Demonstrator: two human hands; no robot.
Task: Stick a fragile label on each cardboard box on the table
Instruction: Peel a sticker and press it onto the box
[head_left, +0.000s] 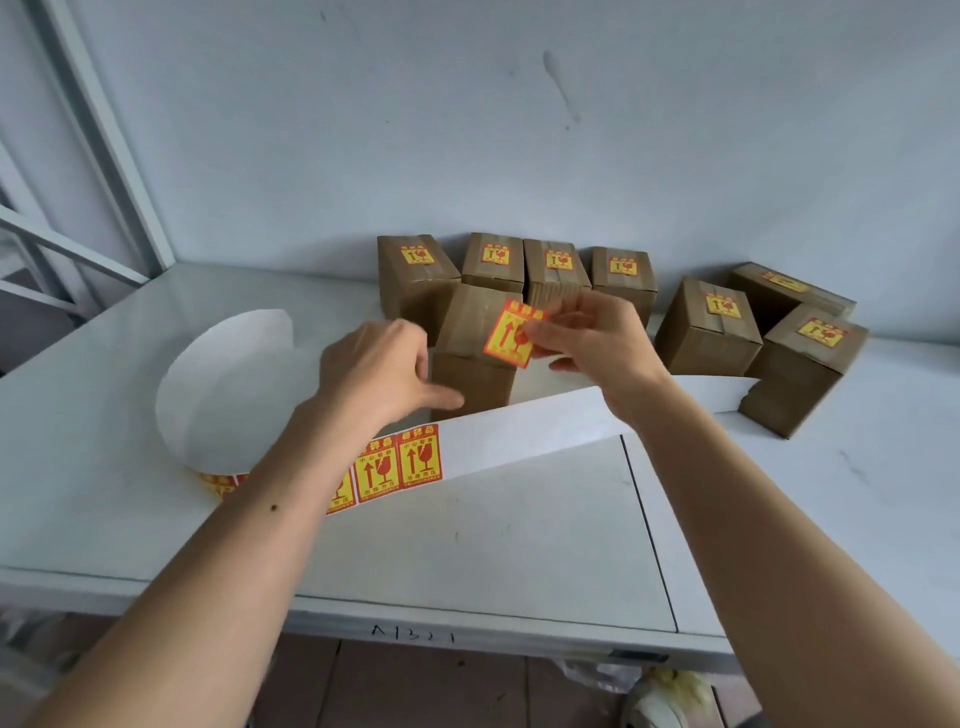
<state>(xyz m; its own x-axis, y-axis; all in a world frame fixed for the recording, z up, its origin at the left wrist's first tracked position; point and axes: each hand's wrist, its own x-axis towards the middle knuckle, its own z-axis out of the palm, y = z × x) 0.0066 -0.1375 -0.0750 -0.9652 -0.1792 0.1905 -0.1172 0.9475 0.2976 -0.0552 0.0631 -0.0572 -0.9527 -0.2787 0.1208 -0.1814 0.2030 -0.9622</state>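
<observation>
My right hand (597, 338) pinches a red and yellow fragile label (511, 332) by its right edge, held over the top of a plain brown cardboard box (467, 364) at the table's middle. That box's top shows only tape. My left hand (384, 369) hovers with fingers spread just left of the box, over the white backing strip (519, 431), which carries more labels (400, 462). Several labelled boxes (418, 280) stand behind, and three more labelled boxes (711, 332) at the right.
The backing strip curls into a loose loop (218, 384) at the left of the white table (493, 545). A grey wall stands directly behind the boxes. A metal frame (78, 156) rises at the far left. The table's front edge lies near me.
</observation>
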